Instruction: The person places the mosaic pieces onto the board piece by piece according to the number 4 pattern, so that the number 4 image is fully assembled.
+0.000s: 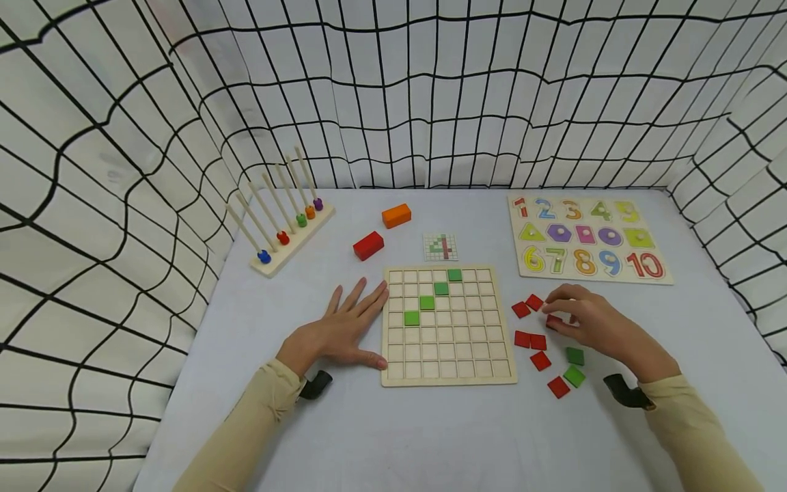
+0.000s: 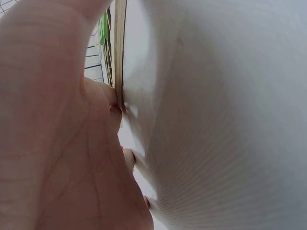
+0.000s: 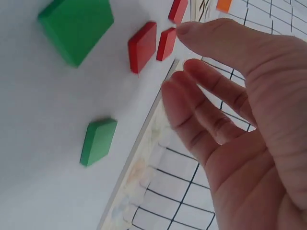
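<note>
Red tiles (image 1: 538, 342), probably light and stiff, lie right of the grid board (image 1: 449, 383) and seem best pinched by opposite edges, while the left hand (image 1: 341, 335) rests spread at the board's left edge and the right hand (image 1: 593, 321) curves near them, thumb and fingers apart.

Head view from above, facing forward and down over the table (image 1: 344, 437), left wrist view close against left hand (image 1: 344, 333), low along the table, right wrist view close to right hand (image 1: 593, 322), facing its fingers (image 3: 181, 105), red tiles (image 3: 142, 47) shared with head view
</note>
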Available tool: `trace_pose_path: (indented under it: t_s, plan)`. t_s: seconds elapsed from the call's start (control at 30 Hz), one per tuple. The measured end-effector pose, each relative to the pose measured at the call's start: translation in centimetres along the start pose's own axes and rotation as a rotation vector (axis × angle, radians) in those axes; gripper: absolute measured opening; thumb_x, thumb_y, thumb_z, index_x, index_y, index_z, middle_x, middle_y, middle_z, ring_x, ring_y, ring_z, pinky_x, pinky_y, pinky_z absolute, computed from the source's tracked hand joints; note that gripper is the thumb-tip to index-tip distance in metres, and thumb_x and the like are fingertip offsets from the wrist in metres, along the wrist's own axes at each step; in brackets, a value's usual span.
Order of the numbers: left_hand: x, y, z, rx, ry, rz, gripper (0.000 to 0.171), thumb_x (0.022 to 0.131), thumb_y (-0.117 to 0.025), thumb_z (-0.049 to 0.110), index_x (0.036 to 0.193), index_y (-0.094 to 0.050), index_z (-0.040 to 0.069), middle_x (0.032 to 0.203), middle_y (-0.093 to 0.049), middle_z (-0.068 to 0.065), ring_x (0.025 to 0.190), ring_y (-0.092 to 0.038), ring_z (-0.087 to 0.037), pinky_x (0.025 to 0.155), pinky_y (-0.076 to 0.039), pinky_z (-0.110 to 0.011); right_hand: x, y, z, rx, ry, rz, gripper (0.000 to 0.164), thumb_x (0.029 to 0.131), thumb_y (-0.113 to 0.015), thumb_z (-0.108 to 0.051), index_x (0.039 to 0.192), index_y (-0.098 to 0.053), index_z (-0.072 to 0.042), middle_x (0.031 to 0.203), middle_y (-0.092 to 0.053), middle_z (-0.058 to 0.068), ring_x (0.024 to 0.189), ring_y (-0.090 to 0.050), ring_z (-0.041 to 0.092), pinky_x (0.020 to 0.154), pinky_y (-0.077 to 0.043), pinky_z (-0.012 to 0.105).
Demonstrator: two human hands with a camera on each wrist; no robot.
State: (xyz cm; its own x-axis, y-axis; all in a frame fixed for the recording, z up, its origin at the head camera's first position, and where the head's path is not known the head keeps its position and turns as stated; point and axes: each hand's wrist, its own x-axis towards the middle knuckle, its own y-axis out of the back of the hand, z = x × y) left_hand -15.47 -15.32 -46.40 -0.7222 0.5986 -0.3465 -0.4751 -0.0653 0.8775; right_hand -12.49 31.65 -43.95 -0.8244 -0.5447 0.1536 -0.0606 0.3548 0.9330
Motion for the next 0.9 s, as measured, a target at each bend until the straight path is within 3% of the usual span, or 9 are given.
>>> trace_pose_path:
  t_s: [0.17,0.3,0.47,0.6,0.73,0.9]
  plan:
    - [0.1,0.0,-0.1,0.002,0.002,-0.011,0.132,0.085,-0.073,0.078,0.174,0.001,0.016,0.183,0.010,0.000,0.169,0.017,-0.038,0.131,0.011,-0.071,-0.9,0.8,0.3,-0.068,-0.181,-0.088,0.036,0.082,-0.093,-0.012,0.116,-0.082,-0.007,0.121,-0.068,0.017,0.114,-0.063,0.035,0.087,-0.065,0.051]
    - [0.2,0.0,-0.2,-0.005,-0.001,-0.008,0.132,0.085,-0.074,0.077,0.174,0.001,0.015,0.184,0.009,-0.001,0.169,0.016,-0.039,0.130,0.010,-0.072,-1.3,0.9,0.9,-0.072,-0.281,-0.149,0.039,0.083,-0.093,-0.015,0.118,-0.080,-0.003,0.120,-0.065,0.023,0.111,-0.061,0.040,0.089,-0.064,0.056]
    - [0.2,-0.1,-0.2,-0.008,-0.001,-0.007,0.132,0.084,-0.075,0.076,0.174,-0.001,0.014,0.184,0.007,-0.002,0.169,0.014,-0.040,0.130,0.010,-0.072,-1.7,0.7,1.7,-0.023,-0.296,-0.156,0.033,0.083,-0.091,-0.006,0.113,-0.079,0.002,0.109,-0.068,0.018,0.099,-0.063,0.032,0.088,-0.064,0.053]
    - [0.1,-0.2,-0.1,-0.010,-0.001,-0.003,0.131,0.084,-0.075,0.075,0.174,-0.001,0.014,0.184,0.006,-0.002,0.169,0.014,-0.040,0.131,0.010,-0.073,-2.2,0.8,2.0,-0.025,-0.294,-0.126,0.030,0.083,-0.090,-0.004,0.111,-0.080,0.001,0.110,-0.068,0.019,0.101,-0.062,0.034,0.087,-0.064,0.054]
    - [0.1,-0.2,0.0,-0.013,0.000,-0.001,0.131,0.085,-0.075,0.074,0.174,-0.002,0.013,0.184,0.006,-0.003,0.169,0.013,-0.041,0.130,0.009,-0.073,-2.9,1.2,2.4,-0.001,-0.341,-0.134,0.031,0.083,-0.091,-0.006,0.110,-0.079,0.003,0.110,-0.067,0.022,0.100,-0.063,0.035,0.084,-0.065,0.053]
    - [0.1,-0.1,0.0,-0.005,0.008,-0.011,0.131,0.085,-0.074,0.075,0.174,-0.001,0.013,0.184,0.007,-0.003,0.168,0.015,-0.041,0.131,0.010,-0.072,-3.1,1.2,3.1,0.030,-0.395,-0.152,0.027,0.084,-0.088,-0.002,0.108,-0.077,0.006,0.097,-0.067,0.017,0.086,-0.066,0.026,0.075,-0.065,0.044]
